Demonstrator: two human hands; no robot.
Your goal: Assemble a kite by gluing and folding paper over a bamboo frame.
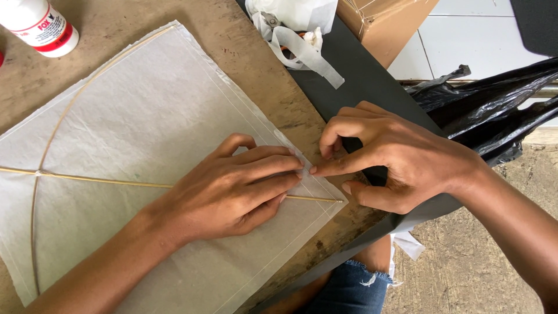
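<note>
A white paper kite (133,128) lies flat on a wooden table (256,75), with a thin bamboo spine (87,179) running left to right and a curved bamboo bow (58,125) crossing it. My left hand (232,189) rests flat on the paper over the spine, near the kite's right corner, fingers together and pressing down. My right hand (386,160) is just beside it, its index fingertip pushing on the folded paper edge at that corner while the other fingers curl.
A white glue bottle with a red label (40,24) stands at the top left. White tape strips and small scissors (296,35) lie on a dark sheet (360,81). A cardboard box (383,20) and a black plastic bag (488,99) are at right.
</note>
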